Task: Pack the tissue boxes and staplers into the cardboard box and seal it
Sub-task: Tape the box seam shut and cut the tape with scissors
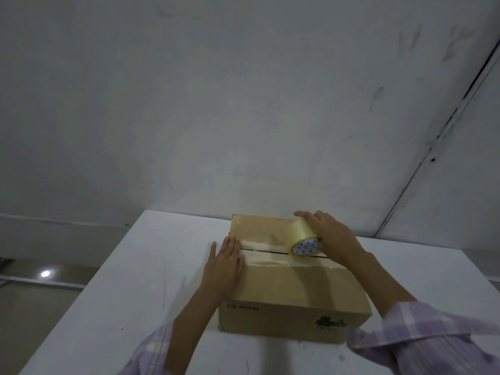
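Observation:
A brown cardboard box [292,288] stands on the white table with its top flaps folded down; a dark seam runs across the top. My left hand [224,263] presses flat on the left end of that seam, fingers straight, over a strip of clear tape [259,243]. My right hand [330,234] grips a roll of clear packing tape [304,240] standing on edge on the seam toward the right. A stretch of tape runs from the roll back to my left hand. No tissue boxes or staplers are in sight.
The white table [121,307] reaches left and right of the box; its left edge drops to a dark floor [32,299]. A grey wall [243,104] rises right behind the table's far edge.

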